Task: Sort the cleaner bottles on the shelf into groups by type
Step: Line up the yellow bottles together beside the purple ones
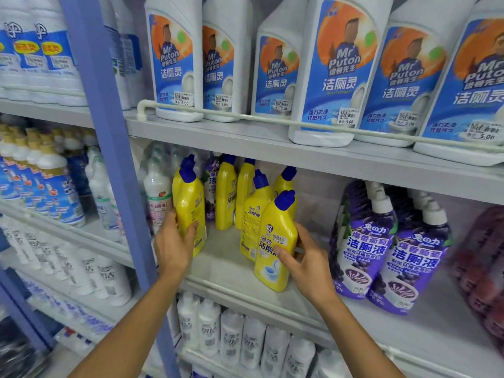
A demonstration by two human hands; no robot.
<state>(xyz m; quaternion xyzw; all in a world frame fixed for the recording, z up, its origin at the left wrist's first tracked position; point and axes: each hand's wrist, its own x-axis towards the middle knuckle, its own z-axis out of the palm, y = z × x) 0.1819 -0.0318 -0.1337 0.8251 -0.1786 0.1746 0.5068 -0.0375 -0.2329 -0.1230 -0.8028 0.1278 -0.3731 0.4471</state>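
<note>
The right hand [308, 264] holds a yellow bottle with a blue cap [275, 241] low on its body, with the thumb across the front label and the fingers curled round the far side. This bottle leans toward the other hand, its base at the front edge of the middle shelf [226, 271]. Whether the base rests on the board cannot be told.

The left hand [174, 246] grips a second yellow bottle [191, 211], fingers wrapped round its side. That bottle stands near upright.

Directly behind the right hand's bottle and touching it is a third yellow bottle [253, 216], which blocks the way back. More yellow bottles [226, 195] stand deeper in, between the two hands. A lone purple bottle [211, 184] is wedged among them, just past the left hand's fingertips.

On the outer side of the left hand is a white bottle with a pink label [157, 197], just beside the gripped bottle and close to the blue upright post [109, 159].

Outward of the right hand, past a bare strip of shelf, stand rows of purple bottles with white caps [414, 257]. Beyond those are blurred dark red bottles [485, 271].

Above both hands, large white bottles with blue labels [324, 77] line the upper shelf behind a rail [245, 117]. Under the forearms, plain white bottles [231, 334] fill the shelf below.
</note>
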